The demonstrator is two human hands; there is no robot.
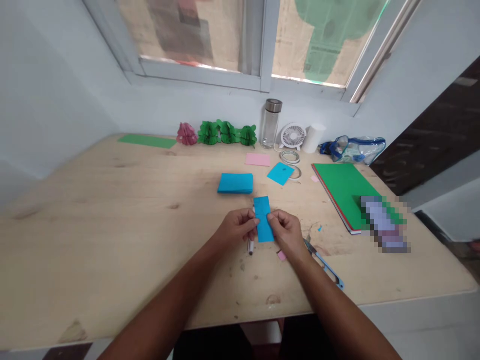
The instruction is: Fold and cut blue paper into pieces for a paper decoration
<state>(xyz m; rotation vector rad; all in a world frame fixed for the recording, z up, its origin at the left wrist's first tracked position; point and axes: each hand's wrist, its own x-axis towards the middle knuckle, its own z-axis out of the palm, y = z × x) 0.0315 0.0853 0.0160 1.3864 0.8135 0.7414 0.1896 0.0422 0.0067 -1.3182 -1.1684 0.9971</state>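
Observation:
Between my two hands is a narrow blue paper strip [264, 230], upright with a crease across its middle. My left hand [240, 224] pinches its left edge, and my right hand [287, 229] pinches the right edge. A pen [251, 246] lies on the table, partly hidden behind my left hand and the strip. Just beyond the strip sits a stack of blue paper [236, 183]. Near my right wrist are a pair of scissors [324, 264] with pale blue handles, partly covered by the forearm, and a small pink scrap [281, 255].
Along the wall stand green paper honeycomb shapes [227, 133], a pink one [186, 134], a glass bottle [270, 125], a small fan [293, 136] and a clear pouch [360, 150]. Tape rolls [290, 157] lie near a blue sheet [280, 173]. Green sheets [345, 190] and a blurred-out object lie right.

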